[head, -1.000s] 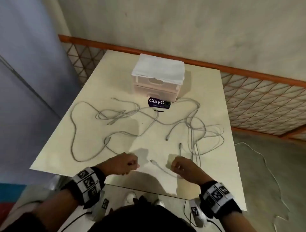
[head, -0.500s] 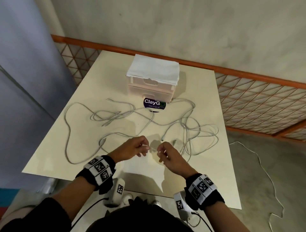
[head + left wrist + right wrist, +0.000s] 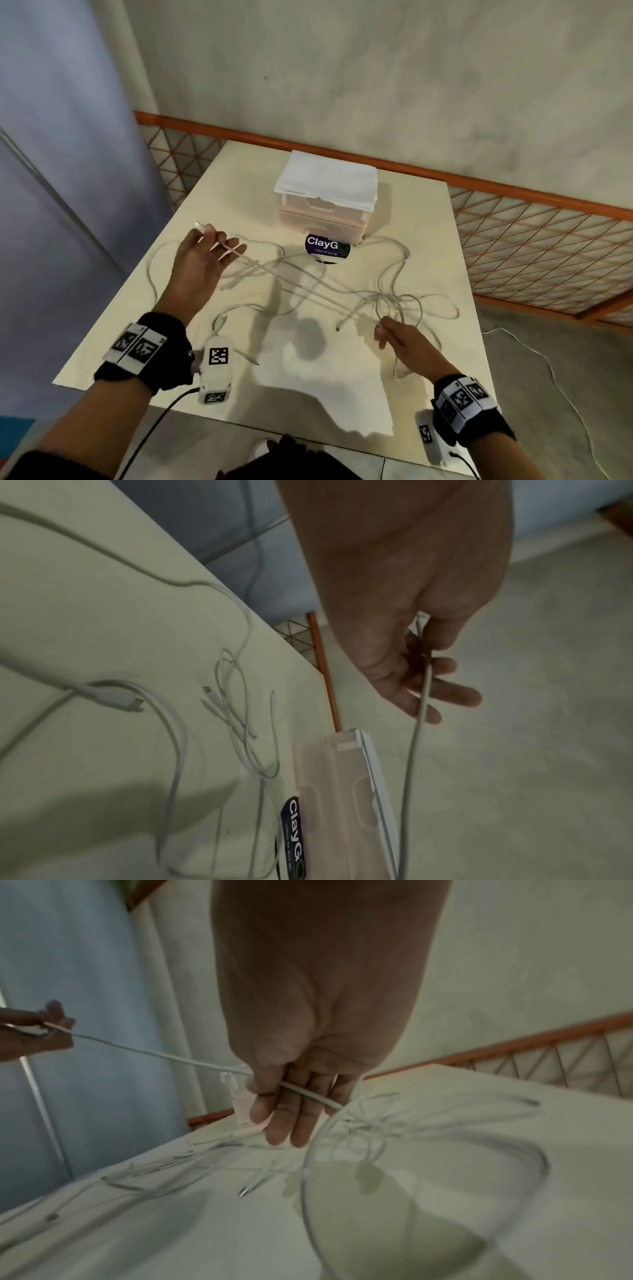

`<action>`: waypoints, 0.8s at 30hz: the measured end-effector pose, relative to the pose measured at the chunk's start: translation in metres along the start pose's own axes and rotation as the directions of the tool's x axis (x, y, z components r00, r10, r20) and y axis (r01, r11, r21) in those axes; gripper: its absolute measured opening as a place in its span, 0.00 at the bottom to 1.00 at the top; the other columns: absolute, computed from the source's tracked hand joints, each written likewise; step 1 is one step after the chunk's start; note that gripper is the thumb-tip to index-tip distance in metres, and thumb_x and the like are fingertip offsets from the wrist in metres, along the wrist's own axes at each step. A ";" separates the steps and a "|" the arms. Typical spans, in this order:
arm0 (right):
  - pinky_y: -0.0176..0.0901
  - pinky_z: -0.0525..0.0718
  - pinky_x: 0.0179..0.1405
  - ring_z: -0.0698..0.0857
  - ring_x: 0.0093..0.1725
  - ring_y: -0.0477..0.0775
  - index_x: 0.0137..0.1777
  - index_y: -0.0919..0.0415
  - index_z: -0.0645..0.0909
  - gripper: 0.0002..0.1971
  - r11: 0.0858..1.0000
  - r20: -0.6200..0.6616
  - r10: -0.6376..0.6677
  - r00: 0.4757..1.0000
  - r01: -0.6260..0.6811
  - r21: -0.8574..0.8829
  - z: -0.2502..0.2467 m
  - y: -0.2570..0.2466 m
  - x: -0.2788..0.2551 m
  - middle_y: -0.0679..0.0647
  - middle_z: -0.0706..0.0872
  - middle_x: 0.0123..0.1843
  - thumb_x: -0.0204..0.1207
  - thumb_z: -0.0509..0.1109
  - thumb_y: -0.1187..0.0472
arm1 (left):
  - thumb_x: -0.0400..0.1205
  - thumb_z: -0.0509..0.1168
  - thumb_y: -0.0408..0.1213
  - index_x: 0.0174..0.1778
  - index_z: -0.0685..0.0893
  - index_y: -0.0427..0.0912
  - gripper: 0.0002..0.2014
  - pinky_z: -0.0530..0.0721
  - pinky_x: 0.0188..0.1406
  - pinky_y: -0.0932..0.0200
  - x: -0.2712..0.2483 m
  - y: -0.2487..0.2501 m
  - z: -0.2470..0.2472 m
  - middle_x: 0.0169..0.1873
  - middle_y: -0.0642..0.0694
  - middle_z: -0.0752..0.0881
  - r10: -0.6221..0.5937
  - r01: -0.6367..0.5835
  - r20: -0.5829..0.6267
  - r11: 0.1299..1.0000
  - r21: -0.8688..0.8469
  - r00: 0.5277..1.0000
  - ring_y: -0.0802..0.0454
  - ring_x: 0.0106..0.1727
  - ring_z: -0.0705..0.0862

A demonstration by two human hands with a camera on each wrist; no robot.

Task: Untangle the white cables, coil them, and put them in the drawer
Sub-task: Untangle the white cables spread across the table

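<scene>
1 white cable [image 3: 294, 284] runs taut between the 2 hands above the table [image 3: 428, 240]. The left hand [image 3: 198, 270], raised at the far left, pinches its plug end; the right hand [image 3: 400, 339] pinches it beside the tangle [image 3: 397, 301], with the drawer unit [image 3: 325, 212] well beyond.

A cream counter [image 3: 191, 329] fills the middle of the frame, bearing tangled white cables [image 3: 387, 298], a drawer unit [image 3: 322, 219] near its upper edge, and a round ClayGo sticker [image 3: 327, 245].
</scene>
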State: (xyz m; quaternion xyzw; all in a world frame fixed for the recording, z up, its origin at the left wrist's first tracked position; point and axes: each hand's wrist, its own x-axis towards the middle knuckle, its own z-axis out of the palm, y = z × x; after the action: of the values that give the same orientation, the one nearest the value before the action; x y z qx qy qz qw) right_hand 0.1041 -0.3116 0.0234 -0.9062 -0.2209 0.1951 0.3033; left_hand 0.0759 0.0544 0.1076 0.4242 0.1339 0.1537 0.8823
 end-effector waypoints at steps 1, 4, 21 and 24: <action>0.50 0.81 0.48 0.85 0.39 0.52 0.38 0.44 0.72 0.15 1.000 -0.007 -0.013 1.000 0.013 -0.019 -0.004 -0.004 0.004 0.46 0.83 0.31 0.85 0.56 0.61 | 0.87 0.53 0.34 0.35 0.73 0.46 0.14 0.87 0.33 0.60 0.001 -0.001 0.000 0.23 0.55 0.79 0.011 -0.009 -0.044 0.999 0.035 0.999 0.57 0.28 0.80; 0.51 0.82 0.41 0.81 0.30 0.47 0.40 0.47 0.75 0.12 0.995 -0.024 -0.086 0.996 0.085 -0.048 -0.011 -0.029 0.019 0.43 0.78 0.25 0.84 0.57 0.60 | 0.85 0.58 0.34 0.38 0.74 0.46 0.10 0.70 0.26 0.63 -0.010 -0.021 0.013 0.24 0.54 0.75 0.062 -0.065 0.022 0.895 0.440 0.998 0.60 0.25 0.69; 0.42 0.76 0.57 0.85 0.47 0.43 0.41 0.55 0.75 0.12 0.997 0.131 -0.032 0.991 0.023 0.068 -0.038 -0.053 0.044 0.50 0.90 0.46 0.84 0.58 0.53 | 0.84 0.61 0.34 0.38 0.79 0.32 0.11 0.68 0.26 0.75 -0.012 0.002 0.045 0.18 0.62 0.76 0.210 -0.300 0.215 0.664 0.685 0.954 0.66 0.23 0.71; 0.53 0.71 0.69 0.83 0.46 0.39 0.42 0.45 0.73 0.11 0.996 0.091 0.018 0.996 -0.010 -0.085 -0.041 -0.043 0.052 0.41 0.89 0.49 0.85 0.56 0.54 | 0.84 0.63 0.38 0.33 0.78 0.38 0.13 0.64 0.23 0.70 -0.010 -0.002 0.036 0.18 0.57 0.66 0.279 -0.291 0.129 0.683 0.670 0.952 0.62 0.22 0.63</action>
State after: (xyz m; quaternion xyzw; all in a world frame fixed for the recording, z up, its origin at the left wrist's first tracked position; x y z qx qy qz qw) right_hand 0.1542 -0.2726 0.0696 -0.9098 -0.2362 0.2291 0.2531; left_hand 0.0799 0.0237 0.1293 0.7344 0.1061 0.2256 0.6313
